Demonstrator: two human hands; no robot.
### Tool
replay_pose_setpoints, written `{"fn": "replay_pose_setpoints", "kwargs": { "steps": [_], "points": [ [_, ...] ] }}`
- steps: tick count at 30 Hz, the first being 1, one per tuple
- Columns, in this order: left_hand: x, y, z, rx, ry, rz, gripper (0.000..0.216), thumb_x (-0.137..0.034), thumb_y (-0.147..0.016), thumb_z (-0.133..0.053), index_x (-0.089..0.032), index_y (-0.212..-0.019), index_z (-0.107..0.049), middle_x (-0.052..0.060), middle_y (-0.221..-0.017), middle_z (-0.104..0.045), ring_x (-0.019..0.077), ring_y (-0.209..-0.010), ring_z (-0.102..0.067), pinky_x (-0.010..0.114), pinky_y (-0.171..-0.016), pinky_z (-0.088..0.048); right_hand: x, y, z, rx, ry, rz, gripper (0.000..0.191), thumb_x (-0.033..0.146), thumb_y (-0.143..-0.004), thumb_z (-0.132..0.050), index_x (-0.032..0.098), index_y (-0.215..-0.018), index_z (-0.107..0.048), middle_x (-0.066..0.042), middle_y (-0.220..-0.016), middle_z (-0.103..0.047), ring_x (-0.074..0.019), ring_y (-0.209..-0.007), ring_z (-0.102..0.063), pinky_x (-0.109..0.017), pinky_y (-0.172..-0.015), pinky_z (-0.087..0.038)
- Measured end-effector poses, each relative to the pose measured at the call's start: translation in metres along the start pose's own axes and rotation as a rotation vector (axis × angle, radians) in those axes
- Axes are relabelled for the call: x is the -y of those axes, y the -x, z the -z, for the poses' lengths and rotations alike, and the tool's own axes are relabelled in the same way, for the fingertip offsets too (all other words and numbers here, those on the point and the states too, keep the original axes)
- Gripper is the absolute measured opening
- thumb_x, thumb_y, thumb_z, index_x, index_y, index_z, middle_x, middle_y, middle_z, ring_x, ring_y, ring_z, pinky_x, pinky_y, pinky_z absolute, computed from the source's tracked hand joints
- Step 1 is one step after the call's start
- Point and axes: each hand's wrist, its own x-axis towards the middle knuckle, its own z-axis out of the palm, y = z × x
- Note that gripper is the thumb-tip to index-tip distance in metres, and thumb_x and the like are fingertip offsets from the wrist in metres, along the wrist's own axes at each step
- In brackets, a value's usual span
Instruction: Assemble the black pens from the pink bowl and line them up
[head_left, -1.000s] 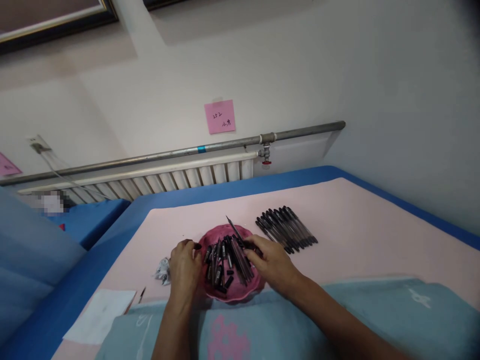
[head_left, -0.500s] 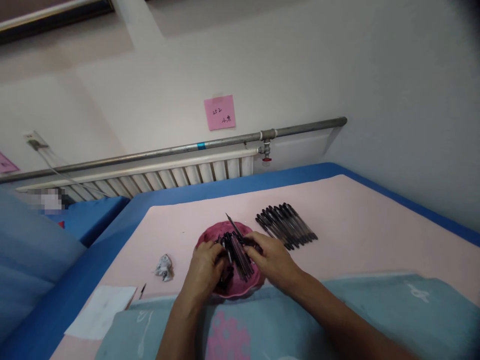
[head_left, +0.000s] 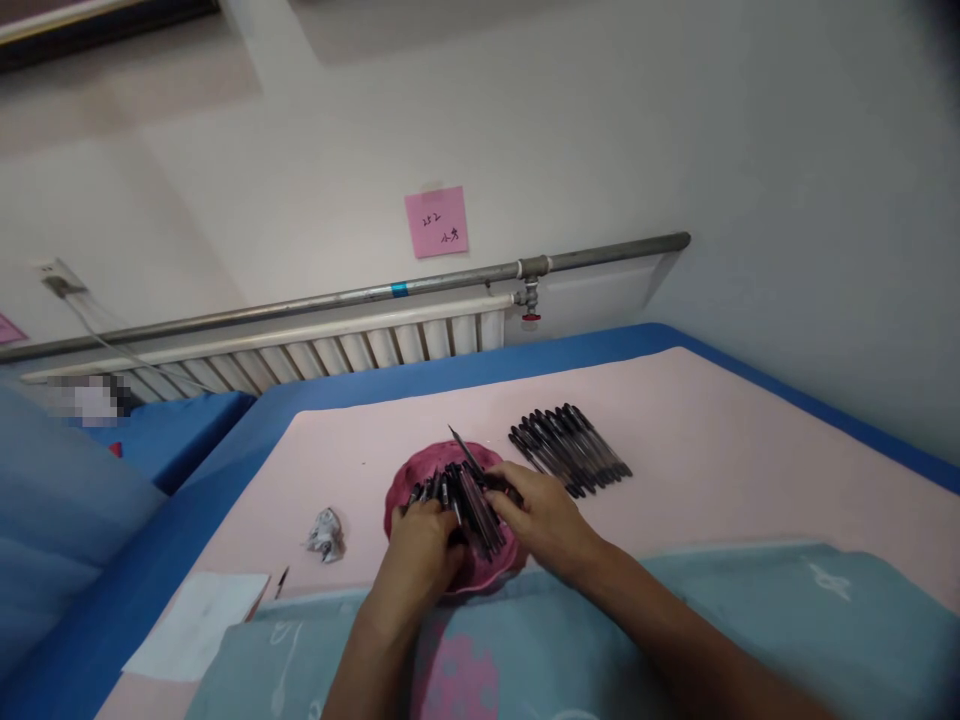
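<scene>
A row of black pens [head_left: 570, 450] lies done — loose parts [head_left: 480, 515] remain in the pink bowl [head_left: 405, 474], right hand's [head_left: 547, 515] grip pinching a slender piece [head_left: 466, 453], left hand's [head_left: 418, 555] grip hidden — can't tell.

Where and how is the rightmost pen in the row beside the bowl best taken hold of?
I would pinch the pen at mid-barrel, coming from above and its right. It lies flat, long and thin, at the row's end: its right side faces bare pink sheet, while neighbouring pens crowd its left, so the grip probably closes most easily across the barrel.
</scene>
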Motion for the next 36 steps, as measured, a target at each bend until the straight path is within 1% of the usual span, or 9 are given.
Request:
{"fn": "replay_pose_setpoints", "kwargs": {
  "steps": [3,6,8,11,15,21,28,32,36],
  "points": [
    [0.009,0.001,0.01,-0.172,0.55,0.125,0.014,-0.023,-0.068,-0.054,-0.017,-0.076,-0.064,0.005,-0.074,-0.066,0.0177,-0.07,-0.058,0.031,-0.067,-0.042,0.004,0.001,0.002,0.023,-0.005,0.027,0.02,0.023,-0.08,-0.045,0.023,-0.095,-0.059,-0.002,-0.087,-0.065,-0.0163,-0.08,-0.059,-0.027,-0.069,-0.043],
    [0.018,0.001,0.021,-0.349,1.126,0.262,0.024,-0.027,-0.064,-0.063,-0.015,-0.086,-0.063,0.003,-0.074,-0.067,0.0131,-0.066,-0.06,0.026,-0.065,-0.046,0.009,0.003,0.003,0.064,-0.003,0.118,0.022,0.021,-0.081,-0.044,0.023,-0.097,-0.059,-0.002,-0.09,-0.065,-0.0158,-0.083,-0.058,-0.027,-0.072,-0.042],
    [0.022,0.001,0.028,-0.432,1.371,0.348,0.028,-0.022,-0.061,-0.067,-0.013,-0.088,-0.063,0.002,-0.069,-0.067,0.0108,-0.06,-0.06,0.023,-0.062,-0.048,0.012,0.004,0.002,0.099,0.026,0.172,0.022,0.019,-0.081,-0.043,0.022,-0.096,-0.059,-0.002,-0.089,-0.064,-0.016,-0.083,-0.057,-0.027,-0.072,-0.041],
    [0.023,-0.001,0.033,-0.521,1.549,0.441,0.021,-0.012,-0.061,-0.065,-0.012,-0.081,-0.062,0.003,-0.064,-0.067,0.0114,-0.057,-0.063,0.022,-0.059,-0.05,0.015,0.006,0.0,0.148,0.074,0.22,0.02,0.017,-0.081,-0.042,0.022,-0.092,-0.059,-0.002,-0.084,-0.064,-0.0161,-0.079,-0.057,-0.027,-0.069,-0.041],
    [0.022,-0.001,0.034,-0.525,1.652,0.444,0.016,-0.007,-0.063,-0.063,-0.012,-0.078,-0.061,0.004,-0.067,-0.069,0.0134,-0.061,-0.065,0.024,-0.06,-0.053,0.016,0.008,-0.002,0.19,0.113,0.237,0.017,0.017,-0.081,-0.043,0.021,-0.087,-0.059,-0.003,-0.081,-0.063,-0.0164,-0.075,-0.056,-0.027,-0.066,-0.04],
    [0.021,0.0,0.03,-0.518,1.63,0.404,0.022,-0.01,-0.058,-0.068,-0.011,-0.079,-0.062,0.004,-0.065,-0.069,0.012,-0.057,-0.064,0.021,-0.056,-0.052,0.018,0.007,-0.002,0.227,0.166,0.221,0.015,0.016,-0.08,-0.042,0.019,-0.08,-0.057,-0.003,-0.077,-0.061,-0.0152,-0.071,-0.054,-0.026,-0.062,-0.039],
    [0.021,-0.001,0.022,-0.412,1.524,0.303,0.026,-0.02,-0.055,-0.074,-0.011,-0.077,-0.063,0.001,-0.064,-0.067,0.0091,-0.055,-0.06,0.019,-0.055,-0.049,0.016,0.008,-0.003,0.233,0.172,0.212,0.014,0.015,-0.08,-0.043,0.018,-0.082,-0.057,-0.003,-0.08,-0.061,-0.015,-0.073,-0.055,-0.026,-0.064,-0.04],
    [0.022,-0.002,0.017,-0.364,1.475,0.286,0.025,-0.022,-0.057,-0.073,-0.01,-0.076,-0.063,0.0,-0.062,-0.065,0.0075,-0.054,-0.058,0.017,-0.055,-0.046,0.013,0.009,-0.007,0.215,0.172,0.234,0.014,0.015,-0.08,-0.044,0.018,-0.082,-0.057,-0.004,-0.079,-0.061,-0.0155,-0.073,-0.055,-0.027,-0.064,-0.04],
    [0.019,-0.004,0.013,-0.282,1.51,0.291,0.024,-0.022,-0.057,-0.073,-0.011,-0.076,-0.062,0.002,-0.063,-0.066,0.0099,-0.055,-0.06,0.02,-0.056,-0.047,0.014,0.01,-0.007,0.185,0.094,0.235,0.015,0.014,-0.08,-0.044,0.018,-0.084,-0.057,-0.004,-0.08,-0.062,-0.0155,-0.074,-0.055,-0.027,-0.065,-0.041]
  ]
}}
